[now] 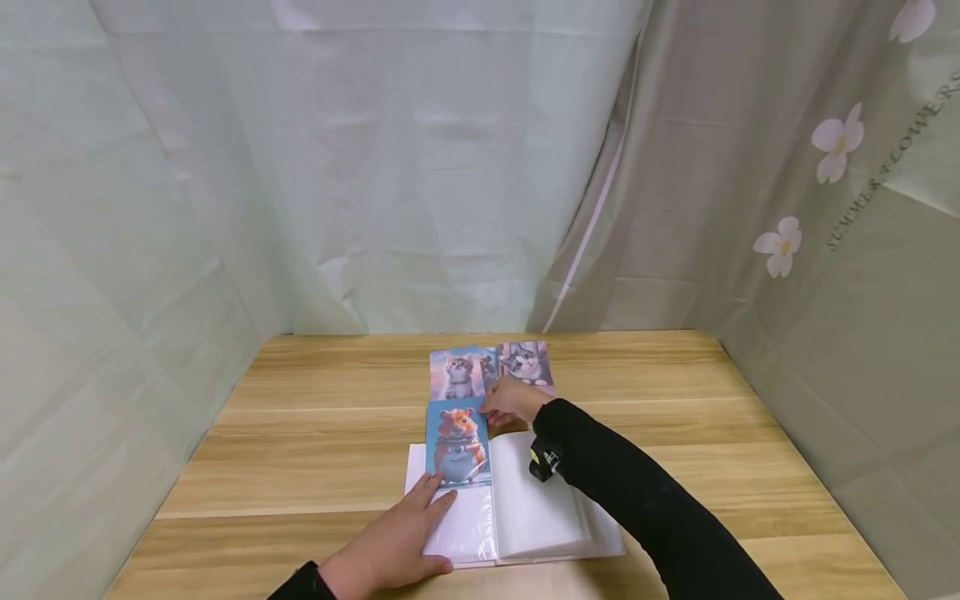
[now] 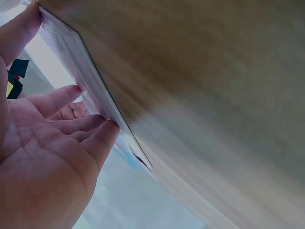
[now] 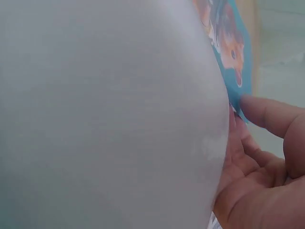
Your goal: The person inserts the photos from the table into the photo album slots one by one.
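Note:
A photo album point(image 1: 536, 500) lies spread on the table, with a clear plastic sleeve on its left page. Over the upper part of that page lies a blue picture card point(image 1: 457, 442) of an orange hamster, its top reaching past the album's edge. My right hand point(image 1: 513, 400) pinches the card's top right corner between thumb and fingers; the right wrist view shows the thumb on the blue card point(image 3: 233, 62). With fingers spread, my left hand point(image 1: 397, 533) rests on the album's left page, fingertips by the card's lower edge. In the left wrist view, its fingers touch the album point(image 2: 90, 71) along its side.
Behind the album lie a kitten card point(image 1: 455, 373), another card point(image 1: 489, 364) partly covered, and a grey-and-white cat card point(image 1: 525, 362). The wooden table point(image 1: 315, 433) is bordered by pale curtains point(image 1: 420, 167) at the back and both sides.

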A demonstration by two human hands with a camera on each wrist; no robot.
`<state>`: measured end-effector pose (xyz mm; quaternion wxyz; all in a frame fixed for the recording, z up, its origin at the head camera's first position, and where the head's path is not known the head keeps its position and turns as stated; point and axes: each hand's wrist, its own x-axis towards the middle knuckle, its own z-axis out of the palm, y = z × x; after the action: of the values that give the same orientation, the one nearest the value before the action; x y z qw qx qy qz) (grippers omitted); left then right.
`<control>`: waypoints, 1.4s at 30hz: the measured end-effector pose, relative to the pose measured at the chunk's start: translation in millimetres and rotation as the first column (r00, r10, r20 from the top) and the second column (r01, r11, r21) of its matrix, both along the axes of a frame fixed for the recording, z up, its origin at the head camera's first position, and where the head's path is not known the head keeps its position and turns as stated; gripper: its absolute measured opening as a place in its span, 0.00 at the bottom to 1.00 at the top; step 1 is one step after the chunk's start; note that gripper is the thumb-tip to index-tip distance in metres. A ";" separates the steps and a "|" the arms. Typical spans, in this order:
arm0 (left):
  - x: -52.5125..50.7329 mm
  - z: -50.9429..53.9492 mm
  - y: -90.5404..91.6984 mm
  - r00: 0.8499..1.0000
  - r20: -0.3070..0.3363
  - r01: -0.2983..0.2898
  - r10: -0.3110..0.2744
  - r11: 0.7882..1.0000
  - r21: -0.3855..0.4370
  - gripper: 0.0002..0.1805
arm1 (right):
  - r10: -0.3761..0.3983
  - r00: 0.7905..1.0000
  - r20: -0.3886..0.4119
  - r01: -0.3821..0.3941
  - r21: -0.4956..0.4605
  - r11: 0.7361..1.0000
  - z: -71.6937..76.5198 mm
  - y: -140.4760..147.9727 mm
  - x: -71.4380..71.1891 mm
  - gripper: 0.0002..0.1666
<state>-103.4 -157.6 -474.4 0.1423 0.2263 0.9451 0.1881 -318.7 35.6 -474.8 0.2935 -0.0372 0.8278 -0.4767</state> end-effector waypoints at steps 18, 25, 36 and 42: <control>-0.7 -2.0 -1.1 1.000 -0.004 0.003 -0.003 1.000 -0.008 0.48 | 0.160 0.923 -0.351 -0.149 0.056 0.987 -0.4 -16.4 -6.6 0.12; -1.3 0.7 1.1 1.000 0.015 -0.008 0.008 1.000 -0.011 0.48 | 0.189 0.908 -0.373 -0.170 0.082 0.982 -4.2 -18.6 -8.1 0.19; -1.2 0.9 1.3 1.000 0.005 -0.006 0.006 1.000 -0.001 0.49 | 0.200 0.929 -0.310 -0.199 0.036 0.979 -1.3 -17.7 -3.2 0.20; -2.6 0.4 1.0 1.000 0.028 -0.011 0.011 1.000 0.001 0.49 | 0.228 0.944 -0.237 -0.223 0.048 0.974 3.0 -19.9 4.5 0.20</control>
<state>-106.0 -156.6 -474.0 0.1544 0.2186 0.9441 0.1926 -314.2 15.7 -471.7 0.2439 -0.1864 0.8524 -0.4233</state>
